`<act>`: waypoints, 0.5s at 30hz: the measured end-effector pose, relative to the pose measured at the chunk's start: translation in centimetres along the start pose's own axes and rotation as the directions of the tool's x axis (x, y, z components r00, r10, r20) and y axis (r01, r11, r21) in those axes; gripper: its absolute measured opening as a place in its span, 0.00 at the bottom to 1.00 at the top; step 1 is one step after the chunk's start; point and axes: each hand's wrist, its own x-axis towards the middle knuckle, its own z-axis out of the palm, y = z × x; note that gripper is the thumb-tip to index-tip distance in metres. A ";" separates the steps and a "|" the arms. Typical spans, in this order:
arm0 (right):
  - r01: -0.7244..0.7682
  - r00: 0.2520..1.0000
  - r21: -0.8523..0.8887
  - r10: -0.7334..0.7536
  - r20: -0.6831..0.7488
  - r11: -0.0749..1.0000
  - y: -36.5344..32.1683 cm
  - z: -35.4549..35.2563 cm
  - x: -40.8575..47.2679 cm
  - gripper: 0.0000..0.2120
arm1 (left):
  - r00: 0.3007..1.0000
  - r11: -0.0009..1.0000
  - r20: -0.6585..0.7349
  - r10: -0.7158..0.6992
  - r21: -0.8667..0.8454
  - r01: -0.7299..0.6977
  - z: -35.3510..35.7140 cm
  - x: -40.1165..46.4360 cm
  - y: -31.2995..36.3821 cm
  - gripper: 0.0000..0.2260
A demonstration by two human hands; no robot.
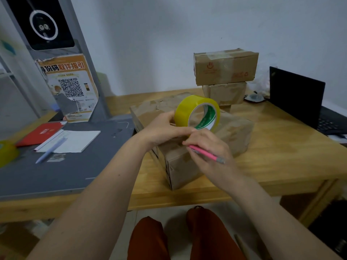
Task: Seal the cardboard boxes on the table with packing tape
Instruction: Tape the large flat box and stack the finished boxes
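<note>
Your hands hold a yellow tape roll (197,112) above a cardboard box (189,139) on the wooden table (281,147).
Your left hand (165,128) grips the upright roll, its hole facing right; your right hand (208,147) pinches a pink utility knife (205,154), tip lower right. The tape's loose end is hidden.

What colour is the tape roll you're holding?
Translucent yellow, with a green-and-white printed core inside; the tape roll shows best in the head view.
</note>
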 end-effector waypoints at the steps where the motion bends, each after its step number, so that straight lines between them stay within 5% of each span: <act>1: 0.020 1.000 -0.018 -0.020 -0.004 1.000 0.3 0.1 -0.4 0.07 | 1.000 0.999 -0.003 -0.010 0.043 0.010 0.1 0.3 0.2 0.10; 15: 0.135 0.990 -0.330 -0.139 0.012 0.934 2.1 0.0 -2.0 0.12 | 0.979 0.941 -0.201 0.043 -0.322 -0.107 2.1 1.1 -1.3 0.13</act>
